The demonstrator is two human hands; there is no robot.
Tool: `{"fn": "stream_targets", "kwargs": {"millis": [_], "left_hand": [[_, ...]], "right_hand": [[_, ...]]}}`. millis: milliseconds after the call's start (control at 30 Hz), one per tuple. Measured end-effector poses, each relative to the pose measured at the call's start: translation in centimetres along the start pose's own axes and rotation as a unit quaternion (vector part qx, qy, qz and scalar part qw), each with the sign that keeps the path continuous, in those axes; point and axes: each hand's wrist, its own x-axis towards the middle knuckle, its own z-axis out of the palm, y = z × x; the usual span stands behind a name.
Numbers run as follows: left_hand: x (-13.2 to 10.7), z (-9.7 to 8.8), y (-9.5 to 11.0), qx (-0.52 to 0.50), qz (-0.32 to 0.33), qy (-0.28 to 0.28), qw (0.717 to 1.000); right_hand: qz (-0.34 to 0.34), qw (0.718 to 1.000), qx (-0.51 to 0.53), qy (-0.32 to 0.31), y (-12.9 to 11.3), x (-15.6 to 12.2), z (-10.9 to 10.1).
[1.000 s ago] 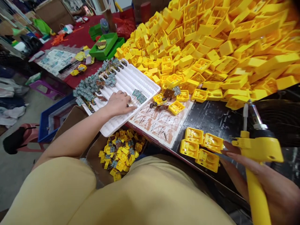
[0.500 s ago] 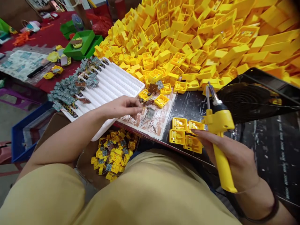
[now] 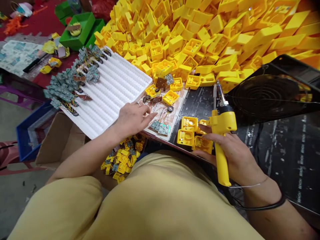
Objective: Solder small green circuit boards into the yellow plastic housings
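Note:
My right hand (image 3: 236,155) is closed around a yellow soldering gun (image 3: 221,133), its metal tip pointing up and away. Its fingertips rest by a small group of yellow plastic housings (image 3: 192,135) on the black bench. My left hand (image 3: 132,116) lies with fingers stretched out over a printed paper mat (image 3: 172,125), just left of two small grey-green circuit boards (image 3: 160,127) with thin wires. The hand holds nothing. A white ribbed tray (image 3: 112,90) sits to its left.
A huge heap of yellow housings (image 3: 200,30) fills the back. Several circuit boards (image 3: 67,86) pile on the tray's far left. A cardboard box with finished yellow parts (image 3: 122,160) sits below the bench edge. A black fan (image 3: 270,96) stands right. Green trays (image 3: 82,30) lie back left.
My left hand carried circuit boards from the white tray to the paper mat and let them go. My right hand brought the soldering gun in closer to the yellow housings.

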Motion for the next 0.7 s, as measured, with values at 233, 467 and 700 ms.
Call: {"fn": "stream_targets", "kwargs": {"millis": [233,467,700], "left_hand": [[-0.5,1.6,2.5,-0.049,-0.053,-0.069,0.995],[-0.6,1.2,0.6,-0.136,-0.027,-0.14,0.98],[0.3,0.7,0.2,0.003,0.021,0.065,0.998]], "right_hand": [[-0.016,0.999,0.021,-0.02,-0.4,-0.2,0.4],[-0.022,1.0,0.01,-0.011,-0.5,0.0,1.0],[-0.016,1.0,0.002,0.012,-0.6,0.6,2.1]]}}
